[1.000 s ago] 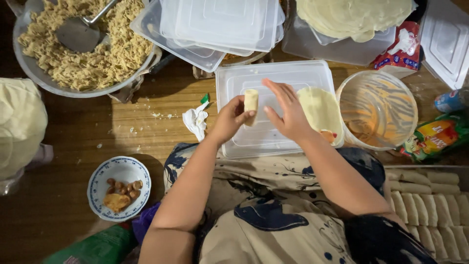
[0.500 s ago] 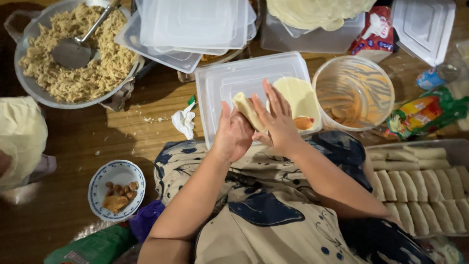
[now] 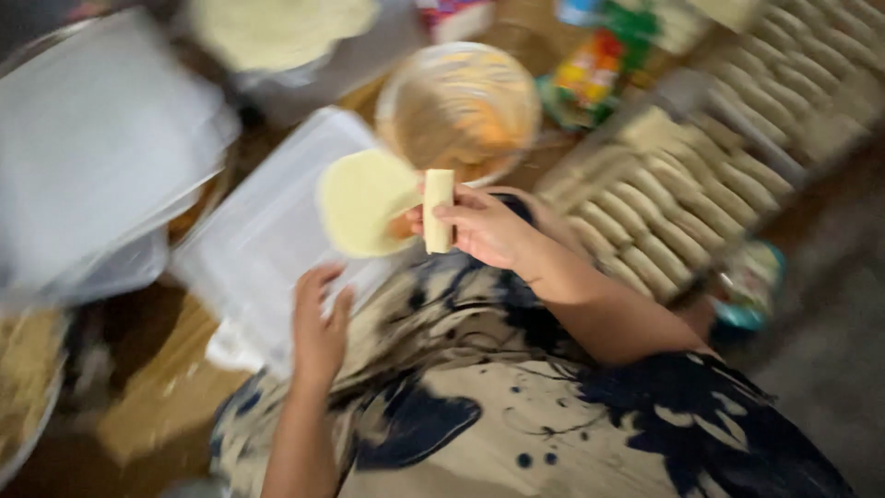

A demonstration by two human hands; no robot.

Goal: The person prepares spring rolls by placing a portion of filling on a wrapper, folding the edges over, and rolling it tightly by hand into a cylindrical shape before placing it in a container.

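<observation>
We look down on a blurred scene. Largest before us is our patterned beige and dark blue clothing (image 3: 516,406), filling the lower half of the view. Next comes the tray of finished rolls (image 3: 710,175) at the upper right, where pale rolls lie side by side in slanted rows. At the far left sits a stack of white plastic lids (image 3: 92,148), smeared by motion. Between these lies the clear flat plastic lid (image 3: 267,240) that serves as our work surface, tilted across the middle of the view.

Above it stands a round translucent bowl (image 3: 461,106) with an orange smear inside. A round pale wrapper (image 3: 364,203) lies at the lid's upper right corner, just beside the bowl. Another heap of pale wrappers (image 3: 277,28) shows at the top edge, and a colourful packet (image 3: 599,65) lies to the right of the bowl.

Our right hand (image 3: 489,226) is raised over our lap, near the wrapper, fingers and thumb pinched on a small rolled spring roll (image 3: 438,210), which stands upright in that grasp. Our left hand (image 3: 318,323) rests on the near edge of the flat lid, fingers loosely curled and holding nothing that we can make out.
</observation>
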